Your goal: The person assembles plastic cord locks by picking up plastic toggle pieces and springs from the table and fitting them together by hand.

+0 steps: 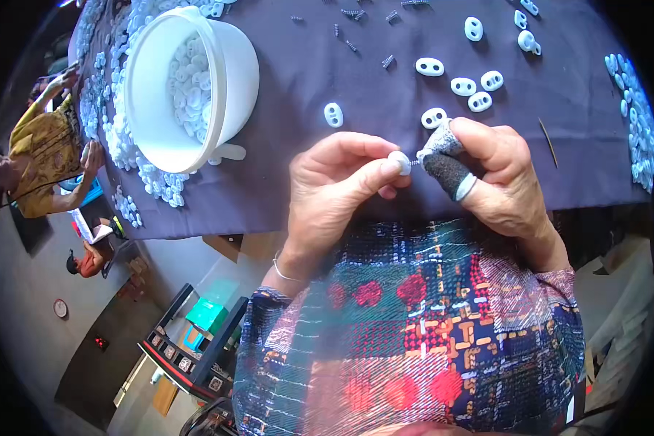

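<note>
Between the thumb and fingers of my left hand point(341, 178) is a small white plastic piece point(399, 163), probably part of a cord lock. A thin metal spring point(415, 163) runs from it to the covered fingertips of my right hand point(498, 171). Those fingers pinch the spring's other end, wearing a grey cloth finger sleeve point(443, 139) and a black one point(447, 173). Just beyond them lies a white oval two-hole cord lock point(434, 118). Several more cord locks point(463, 86) are scattered farther off, and one point(333, 115) sits above my left hand.
A white bucket point(236, 80) of small white parts lies tipped at the left, with heaps of parts point(123, 138) around it. Loose springs point(388, 62) are at the back. Right are a thin stick point(548, 143) and a pile of white pieces point(636, 120). A person point(47, 145) works at the far left.
</note>
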The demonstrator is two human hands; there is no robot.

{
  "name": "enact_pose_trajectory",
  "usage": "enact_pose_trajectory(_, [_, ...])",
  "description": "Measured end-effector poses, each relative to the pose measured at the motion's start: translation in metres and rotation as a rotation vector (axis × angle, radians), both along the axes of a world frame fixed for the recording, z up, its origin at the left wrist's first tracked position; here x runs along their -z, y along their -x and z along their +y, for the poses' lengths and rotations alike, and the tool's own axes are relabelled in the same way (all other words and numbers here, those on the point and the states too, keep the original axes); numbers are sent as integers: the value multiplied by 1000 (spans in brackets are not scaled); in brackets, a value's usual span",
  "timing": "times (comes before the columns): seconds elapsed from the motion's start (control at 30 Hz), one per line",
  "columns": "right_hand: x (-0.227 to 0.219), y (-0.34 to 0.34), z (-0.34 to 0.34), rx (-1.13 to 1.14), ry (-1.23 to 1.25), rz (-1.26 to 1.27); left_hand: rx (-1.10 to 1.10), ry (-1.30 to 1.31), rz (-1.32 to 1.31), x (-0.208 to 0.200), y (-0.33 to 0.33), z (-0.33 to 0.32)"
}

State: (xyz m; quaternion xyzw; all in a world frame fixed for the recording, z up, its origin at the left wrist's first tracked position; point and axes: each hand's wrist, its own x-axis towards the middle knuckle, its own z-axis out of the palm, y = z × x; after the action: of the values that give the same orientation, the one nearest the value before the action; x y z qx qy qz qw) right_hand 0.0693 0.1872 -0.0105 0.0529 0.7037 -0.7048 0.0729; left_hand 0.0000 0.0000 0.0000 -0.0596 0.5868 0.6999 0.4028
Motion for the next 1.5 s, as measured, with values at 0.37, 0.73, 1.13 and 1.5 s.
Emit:
enact_pose_trajectory(0.37, [8, 2, -9, 6, -118, 141, 31, 36, 61, 3, -2, -1])
enact_pose_trajectory(0.73, [-1, -2, -6, 68, -73, 76, -9, 20, 44, 0, -5, 1])
enact_pose_trajectory(1.13, [10, 1, -7, 10, -191, 168, -4, 16, 99, 5, -8, 2])
enact_pose_trajectory(1.5, [10, 0, -10, -2, -210, 142, -30, 85, 131, 4, -12, 4])
